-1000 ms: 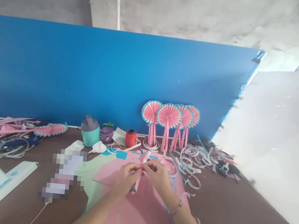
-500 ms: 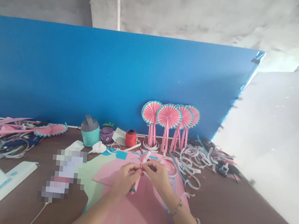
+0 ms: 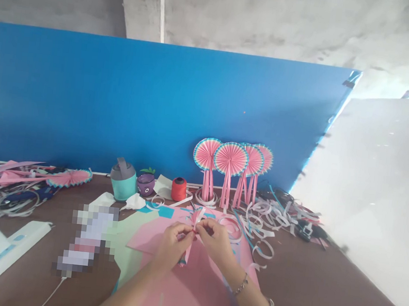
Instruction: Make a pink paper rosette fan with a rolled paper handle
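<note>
The folded pink paper strip (image 3: 193, 234) is pinched at its middle between both hands, held just above the pink sheet (image 3: 190, 288) that lies on the brown table (image 3: 320, 301). The left hand (image 3: 172, 245) grips it with thumb and fingers closed on the pleats, and the right hand (image 3: 217, 241) pinches the same spot from the other side, its fingertips nearly touching the left's. Compared with a second ago the hands have drawn slightly closer and the right fingers have curled tighter at the centre, which suggests the pleats are being cinched or tied there. Beyond the pink sheet, against the blue board (image 3: 122, 105), stand four finished pink fans (image 3: 230, 165) on stems. Left of the fans sit a red thread spool (image 3: 179, 188), a purple pot (image 3: 145, 183) and a teal cup (image 3: 123, 181). Curled paper offcuts (image 3: 274, 218) lie right of the pink sheet, near the hands, but nothing blocks them.
</note>
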Demonstrator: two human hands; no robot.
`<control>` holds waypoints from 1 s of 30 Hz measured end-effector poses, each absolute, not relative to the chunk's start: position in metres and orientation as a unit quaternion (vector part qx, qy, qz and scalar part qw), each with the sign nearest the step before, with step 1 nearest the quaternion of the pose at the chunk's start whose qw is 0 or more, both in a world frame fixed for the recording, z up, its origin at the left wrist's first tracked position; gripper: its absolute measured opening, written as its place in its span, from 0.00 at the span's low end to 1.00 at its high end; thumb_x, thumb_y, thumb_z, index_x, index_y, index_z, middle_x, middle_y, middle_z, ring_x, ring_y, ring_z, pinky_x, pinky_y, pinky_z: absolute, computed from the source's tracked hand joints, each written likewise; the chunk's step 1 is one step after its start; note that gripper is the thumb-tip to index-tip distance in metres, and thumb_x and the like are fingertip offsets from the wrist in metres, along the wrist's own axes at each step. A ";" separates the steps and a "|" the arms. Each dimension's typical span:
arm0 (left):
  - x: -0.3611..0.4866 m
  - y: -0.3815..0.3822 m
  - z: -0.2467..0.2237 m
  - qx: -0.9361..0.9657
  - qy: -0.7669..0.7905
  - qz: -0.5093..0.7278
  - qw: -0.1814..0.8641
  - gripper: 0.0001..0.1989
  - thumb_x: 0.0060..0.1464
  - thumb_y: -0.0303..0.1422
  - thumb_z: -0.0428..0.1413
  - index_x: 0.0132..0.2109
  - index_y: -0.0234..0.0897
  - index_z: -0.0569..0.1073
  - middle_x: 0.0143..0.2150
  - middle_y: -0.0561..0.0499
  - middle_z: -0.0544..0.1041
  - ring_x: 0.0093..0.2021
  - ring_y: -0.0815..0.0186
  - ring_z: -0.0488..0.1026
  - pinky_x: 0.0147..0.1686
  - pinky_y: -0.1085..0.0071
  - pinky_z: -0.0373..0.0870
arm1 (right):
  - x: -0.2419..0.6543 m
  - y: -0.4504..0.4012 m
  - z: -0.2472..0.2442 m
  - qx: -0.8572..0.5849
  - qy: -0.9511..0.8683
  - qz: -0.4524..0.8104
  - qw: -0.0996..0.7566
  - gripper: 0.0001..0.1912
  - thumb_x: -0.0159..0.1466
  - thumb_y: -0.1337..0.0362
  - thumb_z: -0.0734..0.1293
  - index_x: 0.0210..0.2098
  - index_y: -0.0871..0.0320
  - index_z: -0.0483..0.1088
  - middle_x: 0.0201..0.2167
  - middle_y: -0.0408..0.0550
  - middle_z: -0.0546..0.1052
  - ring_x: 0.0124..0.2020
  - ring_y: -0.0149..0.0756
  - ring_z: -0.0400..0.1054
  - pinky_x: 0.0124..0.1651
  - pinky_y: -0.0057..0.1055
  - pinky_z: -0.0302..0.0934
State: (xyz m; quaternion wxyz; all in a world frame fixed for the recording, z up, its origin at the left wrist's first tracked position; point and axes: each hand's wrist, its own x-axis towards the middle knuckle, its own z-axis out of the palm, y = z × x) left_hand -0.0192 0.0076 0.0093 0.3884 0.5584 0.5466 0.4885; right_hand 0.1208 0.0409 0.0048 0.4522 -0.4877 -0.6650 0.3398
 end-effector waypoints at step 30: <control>-0.019 0.010 0.004 0.610 0.553 0.477 0.309 0.11 0.51 0.36 0.53 0.27 0.38 0.77 0.31 0.47 0.76 0.35 0.61 0.74 0.34 0.69 0.71 | 0.122 0.039 0.009 -0.471 -0.705 0.304 0.434 0.10 0.56 0.65 0.61 0.21 0.57 0.70 0.22 0.44 0.75 0.26 0.34 0.66 0.31 0.29 0.57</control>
